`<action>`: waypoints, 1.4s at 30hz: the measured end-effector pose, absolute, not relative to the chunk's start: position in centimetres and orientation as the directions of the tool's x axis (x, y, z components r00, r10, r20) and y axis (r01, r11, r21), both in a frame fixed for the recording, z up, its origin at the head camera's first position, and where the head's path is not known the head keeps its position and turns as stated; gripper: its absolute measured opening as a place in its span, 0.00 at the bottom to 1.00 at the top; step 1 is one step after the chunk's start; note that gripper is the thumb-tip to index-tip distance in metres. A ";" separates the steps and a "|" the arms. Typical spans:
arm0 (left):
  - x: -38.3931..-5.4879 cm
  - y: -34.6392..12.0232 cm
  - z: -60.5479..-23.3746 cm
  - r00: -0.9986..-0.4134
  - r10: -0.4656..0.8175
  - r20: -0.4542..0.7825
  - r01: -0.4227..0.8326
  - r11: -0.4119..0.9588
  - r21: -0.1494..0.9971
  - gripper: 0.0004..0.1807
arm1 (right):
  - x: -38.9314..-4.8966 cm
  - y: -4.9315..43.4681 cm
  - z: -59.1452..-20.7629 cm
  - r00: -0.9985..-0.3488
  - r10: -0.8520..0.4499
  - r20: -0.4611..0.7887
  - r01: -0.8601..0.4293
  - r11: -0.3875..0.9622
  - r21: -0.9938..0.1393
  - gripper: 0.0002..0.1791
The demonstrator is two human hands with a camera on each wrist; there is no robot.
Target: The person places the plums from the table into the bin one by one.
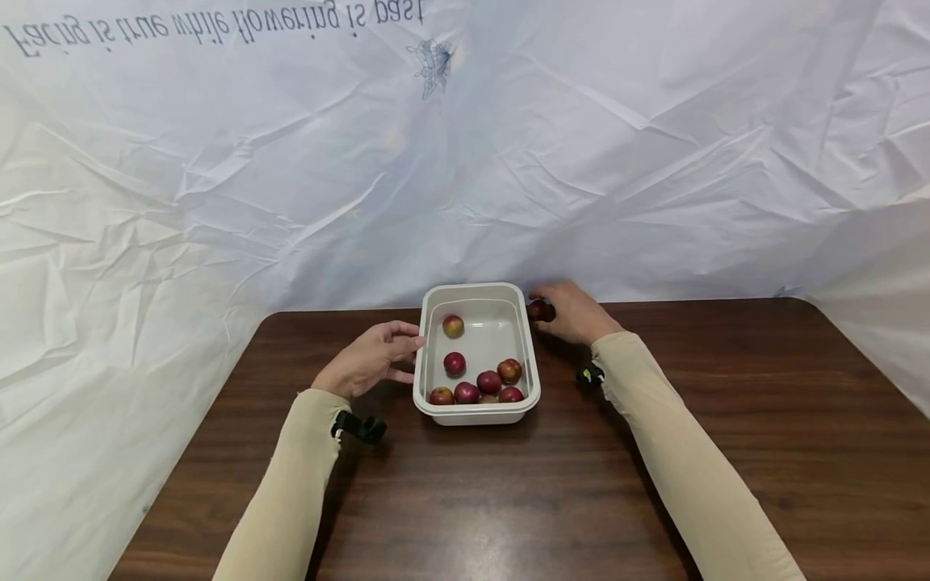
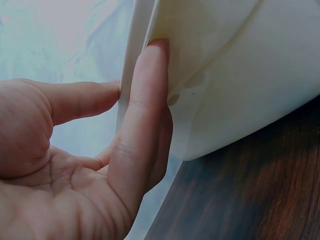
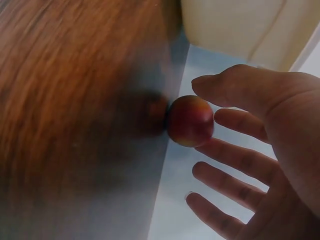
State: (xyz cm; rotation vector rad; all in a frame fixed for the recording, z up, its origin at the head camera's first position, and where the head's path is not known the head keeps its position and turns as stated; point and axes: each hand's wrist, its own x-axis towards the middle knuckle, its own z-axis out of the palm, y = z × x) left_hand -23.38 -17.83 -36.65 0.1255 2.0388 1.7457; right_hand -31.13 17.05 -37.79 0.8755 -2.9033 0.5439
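Note:
A pale plastic tub (image 1: 475, 415) stands near the table's far edge, with several small red-and-yellow apples (image 1: 467, 393) in it, most gathered at its near end. My left hand (image 1: 374, 355) is at the tub's left side. In the left wrist view, its thumb and index finger (image 2: 150, 80) pinch the rim. Right of the tub, my right hand (image 1: 574, 313) reaches around another small apple (image 3: 191, 121) on the table. Its fingers are spread, with the thumb and fingertips close about the fruit; contact is hard to make out.
The dark wooden table (image 1: 465, 500) reflects light at the front. A wrinkled white sheet (image 1: 508, 202) with printed words hangs directly behind the table's far edge. Black camera straps (image 1: 359, 426) are on both wrists.

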 end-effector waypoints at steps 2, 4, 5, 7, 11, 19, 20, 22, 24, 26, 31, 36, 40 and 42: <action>-23.4 -17.8 -36.6 -0.894 0.355 -0.274 -0.215 0.195 0.957 0.24 | -31.2 17.1 -38.0 -0.832 -0.532 0.154 -0.552 0.767 -0.327 0.27; -23.4 -17.9 -36.6 -0.894 0.356 -0.272 -0.212 0.199 0.957 0.24 | -31.2 17.2 -38.2 -0.826 -0.541 0.156 -0.559 0.757 -0.337 0.25; -23.5 -17.8 -36.6 -0.894 0.357 -0.270 -0.210 0.199 0.957 0.24 | -31.3 17.3 -38.3 -0.825 -0.543 0.157 -0.561 0.754 -0.343 0.24; -23.5 -17.8 -36.6 -0.894 0.360 -0.266 -0.206 0.197 0.958 0.24 | -31.3 17.4 -38.4 -0.828 -0.538 0.158 -0.557 0.754 -0.349 0.23; -23.6 -17.7 -36.5 -0.895 0.357 -0.267 -0.208 0.196 0.958 0.23 | -31.3 17.6 -38.7 -0.839 -0.524 0.146 -0.538 0.764 -0.355 0.24; -23.7 -17.5 -36.6 -0.894 0.354 -0.274 -0.216 0.196 0.957 0.23 | -31.1 17.7 -38.7 -0.850 -0.508 0.141 -0.523 0.779 -0.346 0.16; -23.7 -17.5 -36.5 -0.894 0.353 -0.275 -0.217 0.196 0.956 0.23 | -31.1 17.7 -38.7 -0.850 -0.508 0.139 -0.522 0.779 -0.346 0.15; -23.7 -17.5 -36.6 -0.894 0.355 -0.274 -0.214 0.198 0.957 0.23 | -31.1 17.7 -38.6 -0.855 -0.502 0.128 -0.513 0.784 -0.349 0.16; -23.7 -17.5 -36.6 -0.894 0.358 -0.271 -0.211 0.198 0.957 0.23 | -31.1 17.8 -38.4 -0.863 -0.493 0.113 -0.499 0.793 -0.349 0.18; -23.7 -17.6 -36.5 -0.893 0.361 -0.270 -0.208 0.203 0.957 0.24 | -31.1 17.8 -38.2 -0.869 -0.484 0.101 -0.487 0.801 -0.348 0.20; -23.6 -17.7 -36.6 -0.892 0.360 -0.272 -0.204 0.216 0.955 0.25 | -30.7 17.8 -37.6 -0.875 -0.475 0.091 -0.475 0.808 -0.348 0.21; -23.5 -17.7 -36.6 -0.895 0.342 -0.285 -0.222 0.212 0.952 0.24 | -30.3 17.7 -37.1 -0.866 -0.486 0.115 -0.493 0.795 -0.354 0.21; -23.5 -17.8 -36.7 -0.895 0.341 -0.288 -0.227 0.209 0.951 0.24 | -29.9 17.5 -36.5 -0.863 -0.486 0.135 -0.500 0.787 -0.363 0.21; -23.5 -17.8 -36.7 -0.894 0.342 -0.289 -0.228 0.209 0.951 0.25 | -29.8 17.5 -36.3 -0.863 -0.484 0.144 -0.500 0.784 -0.368 0.20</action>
